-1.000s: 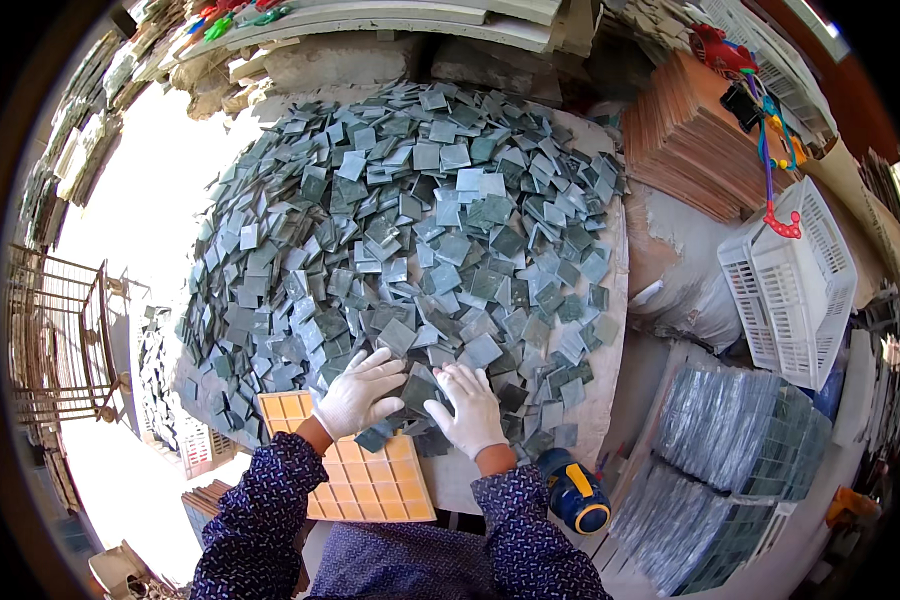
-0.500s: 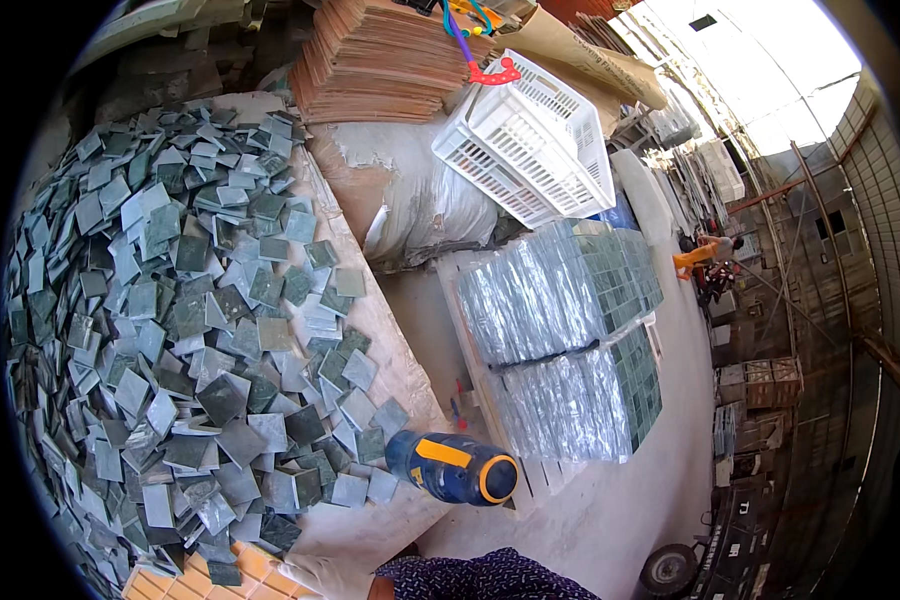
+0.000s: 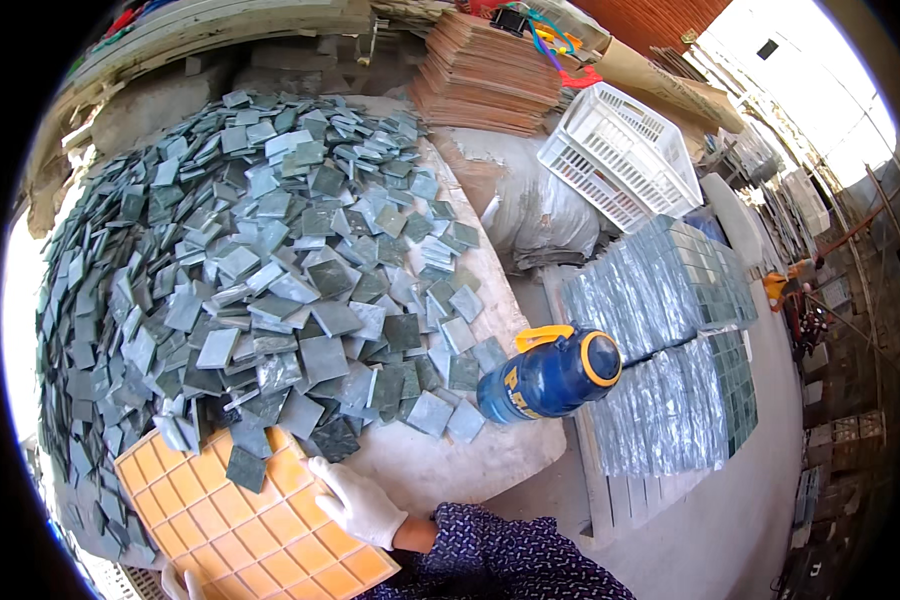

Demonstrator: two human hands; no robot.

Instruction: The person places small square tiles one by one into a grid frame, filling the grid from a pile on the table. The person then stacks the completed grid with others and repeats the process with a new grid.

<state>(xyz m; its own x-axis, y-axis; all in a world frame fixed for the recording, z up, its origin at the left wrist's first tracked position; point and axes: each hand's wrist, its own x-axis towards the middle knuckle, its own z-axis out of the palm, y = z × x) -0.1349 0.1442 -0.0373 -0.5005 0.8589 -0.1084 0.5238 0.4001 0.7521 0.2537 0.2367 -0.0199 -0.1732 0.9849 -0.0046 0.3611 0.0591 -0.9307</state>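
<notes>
White work gloves cover both hands. The right hand [image 3: 358, 502] lies on the right edge of an orange plastic grid tray [image 3: 240, 520], fingers curled over the rim and gripping it. The left hand [image 3: 178, 583] shows only as a few gloved fingertips at the tray's lower left corner, at the bottom edge of the view; it touches the tray, but whether it is clenched on it cannot be told. A dark blue patterned sleeve [image 3: 500, 560] runs from the right wrist toward the lower edge.

The tray lies tilted at the near edge of the table [image 3: 470, 455], its upper corner tucked under the foot of a large heap of grey-green square tiles [image 3: 250, 260]. One dark tile [image 3: 245, 468] lies inside the tray grid, and a few more overlap its top edge.

A blue bottle with a yellow handle and yellow cap ring [image 3: 550, 375] lies on its side at the right edge of the table, just beside the outermost tiles.

To the right, below the table, stand stacks of assembled tile sheets wrapped in clear film [image 3: 670, 340]. Beyond them, a white plastic crate [image 3: 620, 155] rests against a grey sack [image 3: 535, 215]. A stack of brown sheets [image 3: 485, 75] lies at the top.
</notes>
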